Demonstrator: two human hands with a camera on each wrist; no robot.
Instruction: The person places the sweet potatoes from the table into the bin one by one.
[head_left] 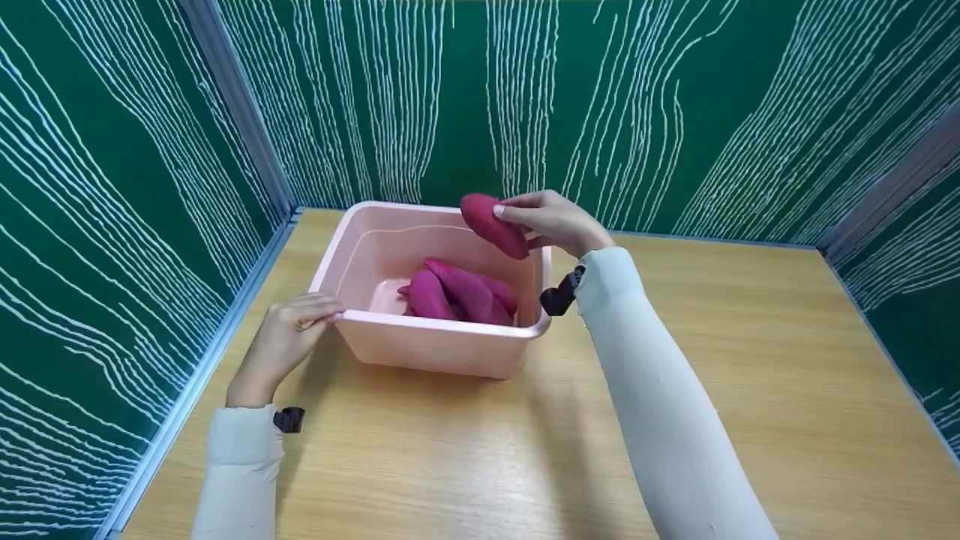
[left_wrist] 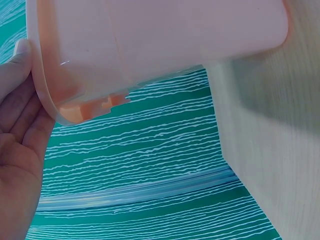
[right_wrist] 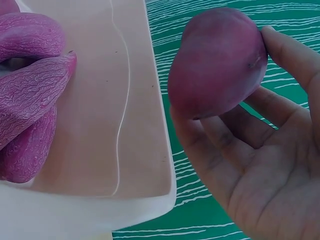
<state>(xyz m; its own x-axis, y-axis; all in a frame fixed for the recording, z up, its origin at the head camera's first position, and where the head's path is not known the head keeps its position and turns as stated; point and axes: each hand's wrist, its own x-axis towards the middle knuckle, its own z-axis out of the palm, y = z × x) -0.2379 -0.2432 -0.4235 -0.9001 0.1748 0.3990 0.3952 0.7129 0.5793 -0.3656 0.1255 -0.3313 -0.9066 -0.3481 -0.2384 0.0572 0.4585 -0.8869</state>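
Note:
A pink plastic bin [head_left: 435, 346] stands on the table with several purple-magenta, wrinkled, elongated pieces [head_left: 472, 292] piled inside; they look like sweet potatoes. My right hand [head_left: 559, 223] holds a smooth dark-red sweet potato [head_left: 495, 225] between thumb and fingertips, above the bin's back right rim. In the right wrist view, that sweet potato [right_wrist: 217, 62] appears beside the bin wall, with the palm turned up toward the camera. At the near left corner, my left hand [head_left: 289, 334] pinches the bin's rim. The left wrist view shows the thumb [left_wrist: 19, 62] on one side of the rim and the fingers on the other.
The bin rests on a light wooden table [head_left: 750, 360]. Green panels with white wavy lines [head_left: 465, 97] enclose the back and both sides. Grey metal posts [head_left: 240, 105] mark the corners. Each wrist carries a small black device [head_left: 289, 420].

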